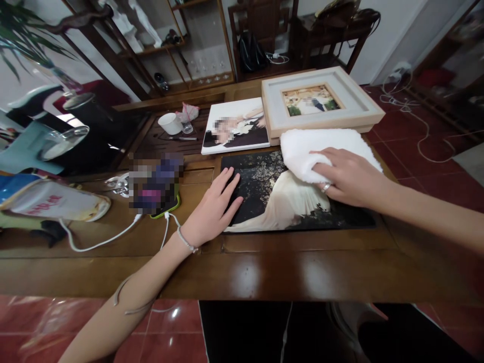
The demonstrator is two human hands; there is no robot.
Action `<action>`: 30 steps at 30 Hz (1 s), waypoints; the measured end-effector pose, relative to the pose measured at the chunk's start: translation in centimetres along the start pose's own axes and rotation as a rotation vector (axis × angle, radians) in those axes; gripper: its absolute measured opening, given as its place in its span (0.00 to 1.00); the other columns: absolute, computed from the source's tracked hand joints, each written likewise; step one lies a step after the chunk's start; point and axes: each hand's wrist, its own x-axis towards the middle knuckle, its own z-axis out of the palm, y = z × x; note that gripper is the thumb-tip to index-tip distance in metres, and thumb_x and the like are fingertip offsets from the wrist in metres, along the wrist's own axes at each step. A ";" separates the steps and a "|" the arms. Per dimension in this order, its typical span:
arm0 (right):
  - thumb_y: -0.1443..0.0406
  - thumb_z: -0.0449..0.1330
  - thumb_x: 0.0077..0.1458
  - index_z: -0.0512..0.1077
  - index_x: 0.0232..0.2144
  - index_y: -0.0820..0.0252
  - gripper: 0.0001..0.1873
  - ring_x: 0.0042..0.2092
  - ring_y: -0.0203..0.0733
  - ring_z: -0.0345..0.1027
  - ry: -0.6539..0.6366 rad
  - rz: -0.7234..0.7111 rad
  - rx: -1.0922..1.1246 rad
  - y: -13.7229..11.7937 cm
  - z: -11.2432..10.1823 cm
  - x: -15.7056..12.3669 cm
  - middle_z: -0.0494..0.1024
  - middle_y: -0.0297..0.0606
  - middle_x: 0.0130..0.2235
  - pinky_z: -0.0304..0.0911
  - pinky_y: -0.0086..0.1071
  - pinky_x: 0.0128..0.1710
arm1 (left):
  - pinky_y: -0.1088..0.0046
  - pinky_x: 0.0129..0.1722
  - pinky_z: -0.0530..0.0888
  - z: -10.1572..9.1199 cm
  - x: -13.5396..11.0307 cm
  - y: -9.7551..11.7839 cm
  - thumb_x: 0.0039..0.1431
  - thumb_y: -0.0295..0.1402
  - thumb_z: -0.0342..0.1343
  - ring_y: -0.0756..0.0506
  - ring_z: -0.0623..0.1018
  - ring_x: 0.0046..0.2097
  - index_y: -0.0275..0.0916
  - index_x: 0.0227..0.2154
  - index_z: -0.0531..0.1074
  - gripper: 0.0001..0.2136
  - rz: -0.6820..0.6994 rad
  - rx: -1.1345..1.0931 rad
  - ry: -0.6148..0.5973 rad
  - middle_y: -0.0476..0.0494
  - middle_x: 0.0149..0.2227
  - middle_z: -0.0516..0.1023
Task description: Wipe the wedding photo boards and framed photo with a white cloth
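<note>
A dark photo panel [291,201] showing a pale flowing dress lies flat on the wooden table. Over its left edge rests my left hand [215,206], fingers spread and holding nothing. My right hand [346,174] grips a fluffy white towel [321,146], bunched under the fingers on the panel's right side. The towel covers the panel's upper right part. Just behind it sits a light wood picture frame [325,121] with a small photo inside. Left of that frame lies a white-edged photo canvas [236,123].
On the left are a phone [157,184] on a white cable, a snack bag [56,199] and a teal object [30,146]. A white cup [170,123] stands on the dark tea tray [151,136]. The table's front edge [264,277] is close to me.
</note>
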 end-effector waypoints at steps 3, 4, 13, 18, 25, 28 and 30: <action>0.69 0.51 0.53 0.72 0.37 0.60 0.11 0.49 0.59 0.66 -0.015 0.030 0.039 0.6 0.0 -0.1 0.75 0.52 0.47 0.65 0.52 0.45 | 0.52 0.67 0.53 0.0 0.0 0.0 0.69 0.38 0.42 0.37 0.48 0.70 0.33 0.65 0.52 0.25 -0.005 -0.001 -0.002 0.30 0.68 0.49; 0.69 0.52 0.52 0.71 0.36 0.60 0.11 0.50 0.59 0.66 -0.001 0.029 0.056 0.5 0.1 -0.5 0.74 0.53 0.49 0.65 0.52 0.46 | 0.52 0.67 0.53 0.0 0.0 0.0 0.69 0.38 0.42 0.37 0.48 0.70 0.33 0.65 0.52 0.25 -0.004 -0.004 -0.002 0.30 0.68 0.49; 0.73 0.55 0.49 0.66 0.27 0.58 0.06 0.61 0.64 0.56 0.166 -0.113 0.154 -5.0 -0.1 -6.3 0.66 0.57 0.58 0.61 0.59 0.53 | 0.51 0.67 0.53 0.0 0.0 0.0 0.69 0.37 0.42 0.36 0.48 0.70 0.32 0.64 0.52 0.25 0.001 0.002 -0.003 0.30 0.68 0.49; 0.73 0.55 0.47 0.66 0.23 0.58 0.07 0.62 0.62 0.55 0.145 -0.194 0.234 -7.7 -0.8 -6.7 0.67 0.56 0.57 0.61 0.58 0.54 | 0.52 0.66 0.53 0.1 0.0 -0.1 0.69 0.38 0.41 0.36 0.49 0.69 0.30 0.64 0.53 0.25 0.000 0.010 -0.007 0.29 0.68 0.49; 0.70 0.55 0.51 0.73 0.32 0.65 0.07 0.53 0.62 0.65 0.181 -0.226 0.118 -5.2 -0.2 -2.6 0.74 0.60 0.50 0.67 0.54 0.46 | 0.53 0.67 0.52 0.2 0.0 -0.2 0.69 0.38 0.41 0.37 0.48 0.70 0.30 0.64 0.52 0.25 0.006 0.016 0.001 0.29 0.68 0.49; 0.70 0.55 0.50 0.73 0.34 0.67 0.09 0.50 0.64 0.68 0.174 -0.199 0.056 -3.4 0.3 -0.6 0.73 0.63 0.49 0.68 0.53 0.43 | 0.54 0.67 0.52 0.1 0.0 -0.1 0.69 0.37 0.41 0.37 0.48 0.70 0.28 0.64 0.53 0.25 0.006 0.012 0.003 0.28 0.68 0.49; 0.70 0.55 0.49 0.73 0.34 0.68 0.10 0.48 0.63 0.68 0.167 -0.167 0.023 -2.5 0.6 0.4 0.73 0.64 0.48 0.68 0.52 0.41 | 0.54 0.67 0.52 0.1 0.0 0.0 0.69 0.37 0.42 0.36 0.49 0.69 0.28 0.64 0.53 0.25 0.001 0.004 0.001 0.28 0.68 0.49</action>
